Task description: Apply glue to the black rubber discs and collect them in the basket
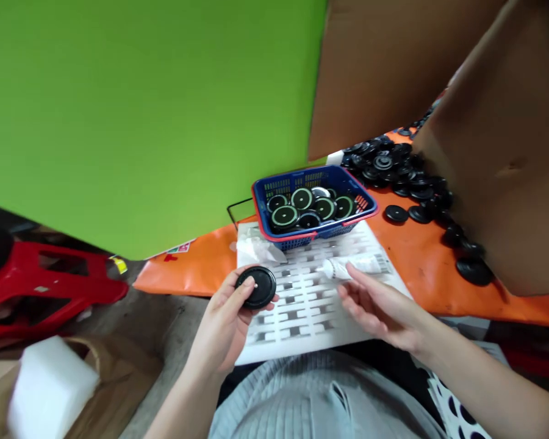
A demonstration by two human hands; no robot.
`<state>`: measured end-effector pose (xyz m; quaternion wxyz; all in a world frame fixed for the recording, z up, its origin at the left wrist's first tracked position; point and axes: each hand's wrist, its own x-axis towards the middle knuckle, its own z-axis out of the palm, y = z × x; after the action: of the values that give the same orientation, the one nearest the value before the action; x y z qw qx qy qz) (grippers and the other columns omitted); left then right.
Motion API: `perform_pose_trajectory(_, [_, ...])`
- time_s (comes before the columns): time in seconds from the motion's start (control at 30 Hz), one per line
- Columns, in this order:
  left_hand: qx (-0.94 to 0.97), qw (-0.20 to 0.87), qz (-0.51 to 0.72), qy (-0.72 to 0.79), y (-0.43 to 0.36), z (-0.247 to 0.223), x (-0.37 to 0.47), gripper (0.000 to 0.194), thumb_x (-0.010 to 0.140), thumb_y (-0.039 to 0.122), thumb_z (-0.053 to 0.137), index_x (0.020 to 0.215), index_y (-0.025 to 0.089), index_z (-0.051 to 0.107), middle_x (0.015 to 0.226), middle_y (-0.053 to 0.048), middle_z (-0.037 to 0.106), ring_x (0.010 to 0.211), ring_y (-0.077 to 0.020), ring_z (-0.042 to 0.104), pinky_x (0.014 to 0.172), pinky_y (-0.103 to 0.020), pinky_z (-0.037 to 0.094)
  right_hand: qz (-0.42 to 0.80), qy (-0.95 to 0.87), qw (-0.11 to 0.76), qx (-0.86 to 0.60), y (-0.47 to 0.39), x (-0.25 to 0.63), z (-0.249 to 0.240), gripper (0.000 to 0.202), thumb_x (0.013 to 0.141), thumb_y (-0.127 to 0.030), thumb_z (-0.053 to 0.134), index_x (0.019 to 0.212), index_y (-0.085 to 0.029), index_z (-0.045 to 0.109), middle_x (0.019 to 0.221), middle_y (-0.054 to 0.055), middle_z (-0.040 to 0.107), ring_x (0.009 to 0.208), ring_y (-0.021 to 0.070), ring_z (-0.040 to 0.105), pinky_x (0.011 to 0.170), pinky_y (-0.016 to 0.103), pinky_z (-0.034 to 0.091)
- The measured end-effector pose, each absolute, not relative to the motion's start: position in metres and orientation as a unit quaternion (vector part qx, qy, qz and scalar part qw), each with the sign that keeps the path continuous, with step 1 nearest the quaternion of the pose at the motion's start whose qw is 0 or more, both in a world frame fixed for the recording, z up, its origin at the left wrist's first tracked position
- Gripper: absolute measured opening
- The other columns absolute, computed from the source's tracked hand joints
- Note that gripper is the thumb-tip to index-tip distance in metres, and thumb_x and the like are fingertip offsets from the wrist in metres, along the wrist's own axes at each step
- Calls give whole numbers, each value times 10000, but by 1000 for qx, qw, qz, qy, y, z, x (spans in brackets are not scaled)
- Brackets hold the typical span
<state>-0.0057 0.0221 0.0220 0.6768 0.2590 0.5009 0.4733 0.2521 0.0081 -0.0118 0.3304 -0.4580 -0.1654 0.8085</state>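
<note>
My left hand (231, 311) grips a round black disc (261, 288) with a raised rim, its thumb lying across the face near the centre. My right hand (375, 305) is open, palm turned inward and fingers apart, with nothing in it. Just beyond its thumb a white tube with a narrow nozzle (354, 266) lies on a white slotted board (308, 305); whether the thumb touches the tube, I cannot tell. At the board's far end stands a blue basket with a red rim (311, 235), holding several black discs with pale rings (285, 215).
A heap of black discs (388, 167) spreads over the orange sheet (407, 250) at right, beside cardboard flaps (498, 171). A large green panel (155, 122) rises behind. Crumpled white paper (260, 247) lies by the basket. Red stools (50, 286) and white foam (50, 387) are at left.
</note>
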Motion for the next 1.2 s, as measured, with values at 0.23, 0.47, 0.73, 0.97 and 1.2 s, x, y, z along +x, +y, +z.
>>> perform_pose_trajectory(0.23, [230,675,482,509,4,12,-40,316,900,298,621,1140,93,603,988,-129,721,778,-227,716,658,-294,574,321,-791,192,-485,-27,196,-15,219,970,-264,472,882,-202,663,863,43,636,775,162,623,661,282,480])
perform_pose_trajectory(0.47, [197,746,440,459,-11,-1,-35,390,962,384,513,1202,85,587,1027,-160,709,849,-250,712,750,-330,571,198,-864,46,-460,-20,176,-9,257,936,-172,485,716,-212,612,842,31,600,651,145,593,550,280,435])
perform_pose_trajectory(0.73, [189,786,444,387,-14,2,-13,447,993,450,402,1172,101,616,974,-126,695,786,-207,677,693,-323,576,61,-813,383,-435,-40,188,8,278,896,-63,590,1152,-158,642,1195,130,600,1046,184,636,873,289,540])
perform_pose_trajectory(0.97, [220,797,445,344,-16,6,6,286,894,196,574,1168,146,639,1061,-90,677,884,-161,631,744,-243,552,-10,-873,319,-370,-39,188,-4,429,810,30,637,1220,-96,626,1276,197,582,1221,316,544,1001,492,498])
perform_pose_trajectory(1.2, [257,801,423,338,-13,9,5,326,854,137,581,1174,143,642,1061,-91,665,869,-162,623,762,-280,550,103,-815,397,-411,-34,194,-1,464,868,-61,621,1311,-195,579,1278,107,616,1210,232,568,1034,396,484])
